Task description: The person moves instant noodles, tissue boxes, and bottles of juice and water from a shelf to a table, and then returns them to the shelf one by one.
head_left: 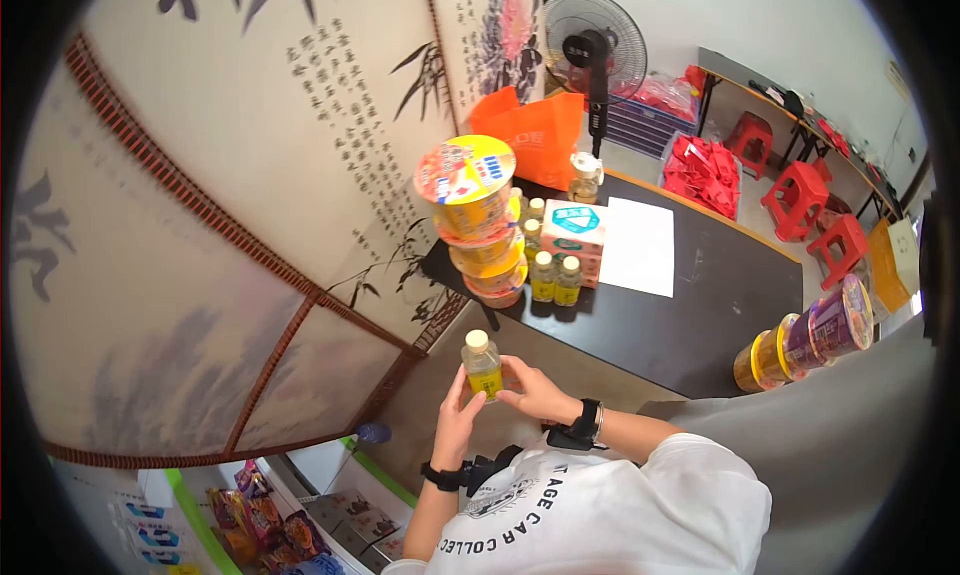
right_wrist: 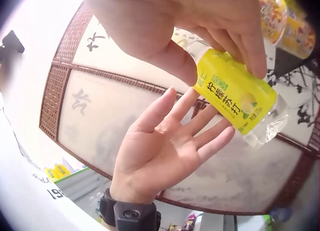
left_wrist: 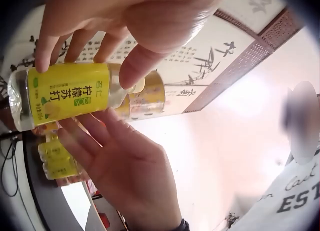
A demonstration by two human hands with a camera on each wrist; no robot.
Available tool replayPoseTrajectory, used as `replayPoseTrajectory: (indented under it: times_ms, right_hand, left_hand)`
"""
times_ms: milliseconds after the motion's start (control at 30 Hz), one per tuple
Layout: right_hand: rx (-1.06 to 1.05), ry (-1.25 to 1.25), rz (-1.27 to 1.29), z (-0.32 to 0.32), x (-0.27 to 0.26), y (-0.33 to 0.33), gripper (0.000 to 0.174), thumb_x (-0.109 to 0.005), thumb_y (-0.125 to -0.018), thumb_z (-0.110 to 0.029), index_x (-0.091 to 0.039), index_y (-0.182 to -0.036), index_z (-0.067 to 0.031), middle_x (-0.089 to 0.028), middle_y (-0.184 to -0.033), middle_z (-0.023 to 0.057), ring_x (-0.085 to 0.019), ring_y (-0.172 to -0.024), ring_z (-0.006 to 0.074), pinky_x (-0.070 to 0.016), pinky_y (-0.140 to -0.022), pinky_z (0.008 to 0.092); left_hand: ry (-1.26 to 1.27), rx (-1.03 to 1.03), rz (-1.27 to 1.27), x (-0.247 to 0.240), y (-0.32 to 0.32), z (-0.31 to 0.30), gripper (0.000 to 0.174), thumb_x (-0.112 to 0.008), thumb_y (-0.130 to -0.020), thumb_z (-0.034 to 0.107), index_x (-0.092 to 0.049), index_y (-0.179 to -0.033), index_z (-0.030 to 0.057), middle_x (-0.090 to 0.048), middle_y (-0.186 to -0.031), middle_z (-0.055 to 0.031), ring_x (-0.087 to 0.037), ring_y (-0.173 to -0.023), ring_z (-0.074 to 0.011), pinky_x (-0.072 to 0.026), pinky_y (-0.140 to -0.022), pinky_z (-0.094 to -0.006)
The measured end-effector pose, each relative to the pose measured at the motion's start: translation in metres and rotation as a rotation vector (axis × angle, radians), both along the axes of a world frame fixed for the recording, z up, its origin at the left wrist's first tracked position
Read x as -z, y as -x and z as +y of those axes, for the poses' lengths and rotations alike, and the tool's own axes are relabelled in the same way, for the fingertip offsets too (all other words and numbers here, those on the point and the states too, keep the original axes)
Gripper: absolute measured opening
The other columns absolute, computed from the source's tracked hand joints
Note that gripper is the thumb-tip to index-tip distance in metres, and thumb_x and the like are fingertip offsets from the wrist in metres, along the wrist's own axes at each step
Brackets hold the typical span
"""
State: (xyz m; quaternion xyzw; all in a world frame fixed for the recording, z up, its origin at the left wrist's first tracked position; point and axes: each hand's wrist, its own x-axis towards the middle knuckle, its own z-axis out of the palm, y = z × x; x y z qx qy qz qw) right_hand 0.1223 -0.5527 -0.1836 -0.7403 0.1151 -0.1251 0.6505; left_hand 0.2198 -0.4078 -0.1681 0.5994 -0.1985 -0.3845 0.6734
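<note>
I hold a small clear bottle [head_left: 482,367] with a yellow label [left_wrist: 65,95] and a cream cap upright in front of my chest. My right hand [head_left: 535,390] grips it, thumb on one side and fingers [right_wrist: 250,45] curled over the label [right_wrist: 235,100]. My left hand [head_left: 455,415] is spread flat, its straight fingers [right_wrist: 210,131] lying against the bottle's other side. In the left wrist view the right hand [left_wrist: 125,166] shows its palm, fingers under the bottle.
Ahead is a black table [head_left: 700,315] with stacked cup noodles [head_left: 475,215], more yellow bottles [head_left: 555,275], a carton [head_left: 572,237], white paper [head_left: 640,245] and purple cups [head_left: 810,335]. A painted screen [head_left: 250,225] stands left, a snack shelf [head_left: 260,525] below, a fan [head_left: 597,50] and red stools [head_left: 800,195] behind.
</note>
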Motion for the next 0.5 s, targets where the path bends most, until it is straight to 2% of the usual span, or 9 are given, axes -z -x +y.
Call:
replayPoseTrajectory:
  times_ms: [100, 133, 200, 267, 367, 500]
  right_hand:
    - [0.073, 0.036, 0.060, -0.033, 0.011, 0.015, 0.057, -0.064, -0.080, -0.011, -0.036, -0.128, -0.0012, -0.054, -0.121, 0.0192, -0.054, -0.110, 0.0317, -0.0445, -0.087, 0.0358]
    - [0.086, 0.026, 0.114, -0.042, 0.012, 0.019, 0.055, -0.063, -0.081, -0.010, -0.036, -0.129, -0.0018, -0.052, -0.123, 0.0183, -0.053, -0.112, 0.0302, -0.0441, -0.091, 0.0367]
    - [0.110, 0.005, 0.172, -0.054, 0.020, 0.028, 0.054, -0.062, -0.082, -0.008, -0.036, -0.130, -0.0025, -0.050, -0.126, 0.0173, -0.052, -0.113, 0.0288, -0.0437, -0.094, 0.0375]
    - [0.196, -0.009, 0.122, -0.064, 0.040, 0.032, 0.055, -0.064, -0.080, -0.012, -0.039, -0.127, 0.0004, -0.057, -0.114, 0.0177, -0.057, -0.097, 0.0278, -0.0451, -0.085, 0.0339]
    - [0.241, -0.026, 0.122, -0.075, 0.052, 0.037, 0.054, -0.064, -0.079, -0.011, -0.041, -0.126, 0.0012, -0.057, -0.109, 0.0155, -0.056, -0.092, 0.0254, -0.0453, -0.083, 0.0324]
    - [0.301, 0.048, 0.015, -0.083, 0.060, 0.033, 0.054, -0.064, -0.078, -0.008, -0.042, -0.126, 0.0004, -0.056, -0.109, 0.0147, -0.056, -0.093, 0.0238, -0.0451, -0.082, 0.0316]
  left_hand:
    - [-0.044, 0.100, 0.003, 0.018, 0.002, -0.040, 0.061, -0.053, -0.087, 0.002, -0.025, -0.141, -0.0002, -0.041, -0.135, -0.0119, -0.041, -0.123, -0.0204, -0.0345, -0.100, -0.0309]
    - [-0.036, 0.108, 0.040, 0.025, 0.004, -0.052, 0.062, -0.054, -0.087, 0.003, -0.026, -0.142, 0.0042, -0.040, -0.136, -0.0083, -0.045, -0.116, -0.0155, -0.0383, -0.094, -0.0275]
    - [-0.069, 0.143, 0.091, 0.031, 0.006, -0.070, 0.062, -0.055, -0.087, 0.004, -0.027, -0.142, 0.0072, -0.040, -0.135, -0.0065, -0.046, -0.112, -0.0126, -0.0389, -0.090, -0.0257]
    - [-0.144, 0.172, 0.161, 0.036, 0.007, -0.085, 0.063, -0.056, -0.087, 0.006, -0.028, -0.143, 0.0140, -0.041, -0.133, -0.0024, -0.046, -0.102, -0.0064, -0.0395, -0.082, -0.0217]
    - [-0.223, 0.192, 0.187, 0.051, 0.003, -0.103, 0.064, -0.055, -0.087, 0.006, -0.026, -0.144, 0.0142, -0.044, -0.129, -0.0043, -0.047, -0.103, -0.0086, -0.0395, -0.083, -0.0237]
    - [-0.272, 0.223, 0.261, 0.060, -0.008, -0.119, 0.066, -0.055, -0.087, 0.006, -0.023, -0.144, 0.0146, -0.048, -0.124, -0.0061, -0.048, -0.102, -0.0098, -0.0395, -0.084, -0.0255]
